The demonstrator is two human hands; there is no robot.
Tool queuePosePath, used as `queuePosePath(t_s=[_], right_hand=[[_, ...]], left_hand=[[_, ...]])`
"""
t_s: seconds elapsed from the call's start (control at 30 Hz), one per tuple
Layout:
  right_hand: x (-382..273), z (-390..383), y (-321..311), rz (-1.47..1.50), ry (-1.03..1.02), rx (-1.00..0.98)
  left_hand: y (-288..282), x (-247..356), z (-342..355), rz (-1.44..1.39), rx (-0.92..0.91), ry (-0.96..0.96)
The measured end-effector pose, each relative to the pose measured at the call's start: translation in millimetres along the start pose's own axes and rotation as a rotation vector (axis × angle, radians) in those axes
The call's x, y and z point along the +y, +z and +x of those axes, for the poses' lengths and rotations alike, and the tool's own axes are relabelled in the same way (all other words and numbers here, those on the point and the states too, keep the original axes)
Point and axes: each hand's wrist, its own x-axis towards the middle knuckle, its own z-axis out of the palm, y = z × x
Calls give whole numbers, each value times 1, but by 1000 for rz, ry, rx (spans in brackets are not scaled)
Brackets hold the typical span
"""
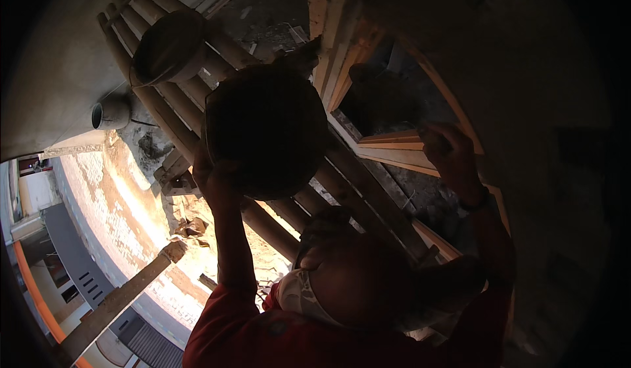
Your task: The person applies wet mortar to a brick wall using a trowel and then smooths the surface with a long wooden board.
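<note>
A dark, round bucket (266, 128) is in front of me, almost black against the light. My left hand (220, 181) grips its near left side, thumb and fingers on the rim. My right hand (452, 158) is raised beside a wooden frame (394, 146), its fingers curled; deep shadow hides what they hold, if anything. Both arms wear red sleeves, and a dark band circles the right wrist. Beneath the bucket runs a platform of round poles (271, 227). Farther along, a second dark bucket (169, 47) sits on the poles.
A grey wall (46, 72) rises at the left, with a pipe end (108, 114) protruding near it. Gaps between the poles show sunlit ground below. A long wooden beam (121, 299) slants across the lower left. At the right is a dark wall (552, 171).
</note>
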Motion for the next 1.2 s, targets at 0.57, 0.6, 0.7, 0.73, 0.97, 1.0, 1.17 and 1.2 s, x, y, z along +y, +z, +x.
queuePosePath(t_s=[0.57, 0.6, 0.7, 0.73, 0.97, 1.0, 1.17, 1.2], right_hand=[[-41, -9, 0, -389, -310, -69], [-49, -3, 3, -483, -393, -89], [-88, 11, 18, -750, -375, -130], [-96, 16, 22, -780, -334, -165], [-89, 37, 44, -1102, -600, -151], [-82, 35, 41, -1109, -641, -128], [-10, 34, 59, -427, -541, -334], [-9, 35, 61, -269, -456, -406]], left_hand=[[24, 3, -5, -111, -147, -57], [28, 3, -6, -85, -170, -58], [54, 2, -4, 3, -281, -24], [59, 3, -4, 67, -330, 44], [95, 37, -1, 345, -498, 217], [99, 42, 1, 382, -500, 193], [105, 21, 2, 362, -457, 113], [108, 16, 0, 349, -451, 108]])
